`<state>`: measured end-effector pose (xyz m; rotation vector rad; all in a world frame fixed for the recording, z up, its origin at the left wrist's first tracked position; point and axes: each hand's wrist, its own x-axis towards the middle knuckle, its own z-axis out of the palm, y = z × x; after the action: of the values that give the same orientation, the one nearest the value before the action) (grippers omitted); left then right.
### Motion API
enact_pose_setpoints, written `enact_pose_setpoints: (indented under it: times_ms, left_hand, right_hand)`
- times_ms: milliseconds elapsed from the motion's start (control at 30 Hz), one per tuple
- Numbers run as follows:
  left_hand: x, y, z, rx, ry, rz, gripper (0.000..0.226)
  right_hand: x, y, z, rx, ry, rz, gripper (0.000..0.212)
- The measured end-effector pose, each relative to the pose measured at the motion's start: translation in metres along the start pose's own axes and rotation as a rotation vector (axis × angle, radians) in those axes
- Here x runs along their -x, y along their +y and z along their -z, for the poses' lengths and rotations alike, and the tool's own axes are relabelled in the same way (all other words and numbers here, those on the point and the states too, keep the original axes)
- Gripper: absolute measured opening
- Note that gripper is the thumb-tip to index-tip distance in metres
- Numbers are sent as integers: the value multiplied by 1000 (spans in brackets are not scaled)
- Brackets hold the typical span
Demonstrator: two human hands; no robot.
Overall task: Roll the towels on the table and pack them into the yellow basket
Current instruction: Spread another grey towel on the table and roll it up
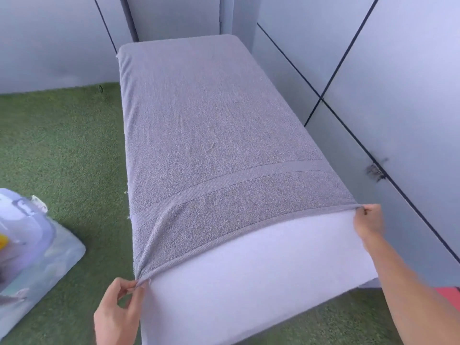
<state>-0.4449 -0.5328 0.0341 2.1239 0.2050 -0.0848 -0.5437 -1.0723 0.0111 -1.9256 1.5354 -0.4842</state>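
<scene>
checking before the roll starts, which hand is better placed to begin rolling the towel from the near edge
Neither clearly; it looks like a two-hand start. The left hand pinches the near left corner of the towel and the right hand pinches the near right corner, both at the table's near end.

Green artificial turf (62, 150) is covering the floor to the left of and in front of the furniture, and a small dark ring-shaped object (100, 88) is lying on it near the far wall. Pale grey wall panels (398, 83), divided by thin dark seams, are running along the right side and the back, with a dark smudge (376, 171) showing on one seam. A red edge (448, 296) is peeking in at lower right.
</scene>
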Motion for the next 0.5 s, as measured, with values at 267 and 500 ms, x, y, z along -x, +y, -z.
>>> enact_pose_setpoints:
  times_ms: [267,500]
  left_hand:
    - [77,-27,12,-53,79,-22,31]
    - [80,2,-7,-669,71,-316,24]
  right_hand:
    - [34,29,48,78,-164,18,11]
    - [62,8,66,570,-197,566,42]
